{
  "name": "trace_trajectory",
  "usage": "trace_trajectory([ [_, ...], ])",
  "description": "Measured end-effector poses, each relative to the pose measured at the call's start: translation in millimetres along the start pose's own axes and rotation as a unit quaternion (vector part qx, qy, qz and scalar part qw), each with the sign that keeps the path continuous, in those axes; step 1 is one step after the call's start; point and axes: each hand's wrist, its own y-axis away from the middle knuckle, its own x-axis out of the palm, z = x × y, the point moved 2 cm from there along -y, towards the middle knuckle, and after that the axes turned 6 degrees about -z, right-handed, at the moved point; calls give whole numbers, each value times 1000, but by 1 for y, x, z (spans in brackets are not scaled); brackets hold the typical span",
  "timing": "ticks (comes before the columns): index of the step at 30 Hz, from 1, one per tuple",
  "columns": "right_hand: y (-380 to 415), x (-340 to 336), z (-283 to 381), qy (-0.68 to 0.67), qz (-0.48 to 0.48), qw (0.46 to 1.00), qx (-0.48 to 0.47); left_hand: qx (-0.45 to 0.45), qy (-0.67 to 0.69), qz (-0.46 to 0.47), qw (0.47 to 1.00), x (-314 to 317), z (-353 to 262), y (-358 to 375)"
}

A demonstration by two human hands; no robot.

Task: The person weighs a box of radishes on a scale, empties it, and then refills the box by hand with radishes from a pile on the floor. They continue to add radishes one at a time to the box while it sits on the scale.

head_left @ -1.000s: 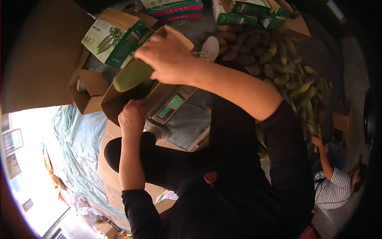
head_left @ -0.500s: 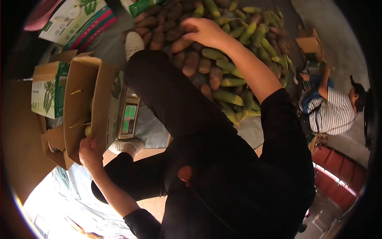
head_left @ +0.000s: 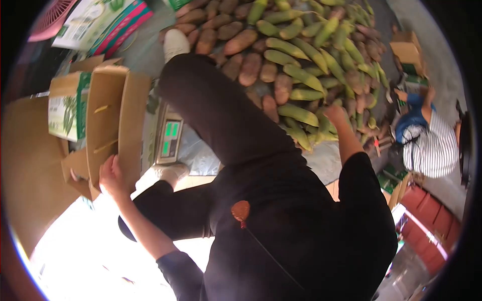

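My left hand (head_left: 112, 176) is at the near end of an upright cardboard box (head_left: 131, 118), with its fingers bent over the rim. My right hand (head_left: 338, 119) reaches down at the near edge of a pile of long green vegetables, like corn in husks (head_left: 298, 113). Its fingers are curled; what lies in them, if anything, is hidden. Reddish-brown tubers like sweet potatoes (head_left: 250, 69) lie beside the green ones. Next to the box, a scale (head_left: 169, 135) shows lit green digits.
A printed green-and-white carton (head_left: 68, 113) stands beyond the box. More printed packaging (head_left: 100, 25) and a pink fan (head_left: 50, 21) are at the upper left. A person in a striped shirt (head_left: 432, 145) sits at the right near cardboard boxes (head_left: 407, 50). My shoe (head_left: 175, 44) is beside the tubers.
My right hand has moved from above the tubers back toward me, to the near edge of the green pile. A round yellowish-green thing inside the box by my left hand no longer shows.
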Motion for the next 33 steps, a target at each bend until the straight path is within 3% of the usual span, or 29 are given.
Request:
trace_trajectory([
  [1,2,14,-1,-22,105,988,112,0,-21,0,1000,-1,-3,-1],
  [2,17,19,-3,-144,88,935,311,0,-41,2,999,-1,-2,-1],
  [3,22,3,2,-224,115,858,448,-16,-11,2,1000,-1,-3,-1],
  [5,42,30,2,-284,70,809,510,-7,14,-22,1000,-1,-4,0],
  [7,48,44,4,-317,125,746,572,-16,16,-31,999,-4,-7,0],
  [8,45,44,9,-320,125,750,565,-18,4,-25,1000,-6,-11,-1],
  [10,45,28,25,-359,143,643,661,-25,-10,-19,999,-7,-13,1],
  [14,49,60,21,-355,132,655,654,-30,-5,-20,999,-7,-13,2],
  [18,37,37,27,-331,200,621,682,-32,-20,0,999,-6,-14,5],
  [20,35,60,20,-300,179,733,583,-32,-27,-7,999,-7,-14,5],
  [22,5,5,37,-252,187,767,559,-36,-33,13,999,-9,-17,4],
  [24,-22,-25,48,-244,35,848,469,-37,-32,12,999,-10,-19,4],
  [25,-40,-31,45,-208,50,882,420,-32,-29,9,999,-11,-20,4],
  [27,-80,-62,46,-193,-51,910,362,-26,-27,6,999,-11,-20,4],
  [33,-218,-244,80,-350,-302,866,190,-36,-13,12,999,-13,-20,3],
])
